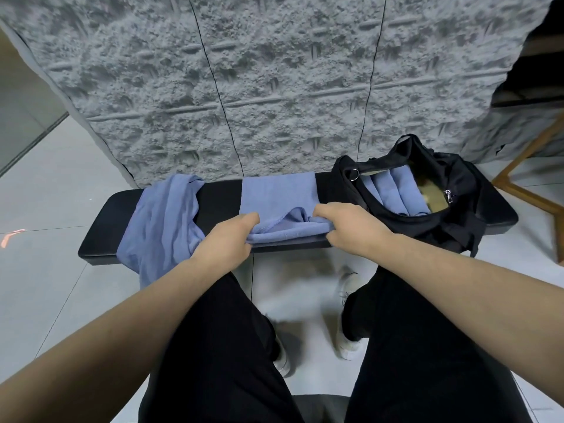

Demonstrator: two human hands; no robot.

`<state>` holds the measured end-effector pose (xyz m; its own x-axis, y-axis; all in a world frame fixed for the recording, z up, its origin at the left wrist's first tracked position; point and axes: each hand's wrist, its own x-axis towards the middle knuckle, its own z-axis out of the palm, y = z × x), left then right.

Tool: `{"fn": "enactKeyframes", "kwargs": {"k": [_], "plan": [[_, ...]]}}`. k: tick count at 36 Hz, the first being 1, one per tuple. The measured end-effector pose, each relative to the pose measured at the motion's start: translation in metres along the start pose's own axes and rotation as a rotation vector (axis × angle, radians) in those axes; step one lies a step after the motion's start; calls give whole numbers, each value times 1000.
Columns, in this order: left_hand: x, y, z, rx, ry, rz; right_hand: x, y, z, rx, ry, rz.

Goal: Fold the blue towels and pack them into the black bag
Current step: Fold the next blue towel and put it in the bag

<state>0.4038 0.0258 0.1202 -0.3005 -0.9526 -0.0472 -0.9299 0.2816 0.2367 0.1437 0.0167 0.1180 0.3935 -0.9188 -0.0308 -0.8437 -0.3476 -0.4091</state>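
Observation:
A blue towel (279, 195) lies across the middle of a black bench (219, 196), its near edge lifted and folded over. My left hand (227, 239) grips that near edge at its left corner. My right hand (345, 225) grips the same edge at its right corner. An unfolded, crumpled blue towel (161, 221) hangs over the bench's left part and front edge. The black bag (427, 221) stands open on the bench's right end, with folded blue towels (393, 190) standing side by side inside it.
A grey textured wall panel (274, 87) rises right behind the bench. A wooden frame (525, 184) stands at the far right on the pale tiled floor (45, 209). My legs in black trousers and white shoes are below the bench.

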Motion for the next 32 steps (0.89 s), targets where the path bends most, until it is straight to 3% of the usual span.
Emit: {"fn": "enactKeyframes", "kwargs": {"k": [4,7,11,16,24,32], "plan": [[-3,-2,0,-74,49,50,-5,-1,0,-5,-20,-12],[-5,-2,1,-109,38,90,-4,0,4,-199,-84,-20],[-4,1,2,60,-41,168,1,1,9,-331,-129,-3],[-4,1,9,22,8,56,1,2,12,-108,-100,-25],[-2,-6,9,-523,-24,-108,1,6,8,396,-97,175],[11,-17,11,-708,-51,-187,12,9,8,632,-21,318]]}}
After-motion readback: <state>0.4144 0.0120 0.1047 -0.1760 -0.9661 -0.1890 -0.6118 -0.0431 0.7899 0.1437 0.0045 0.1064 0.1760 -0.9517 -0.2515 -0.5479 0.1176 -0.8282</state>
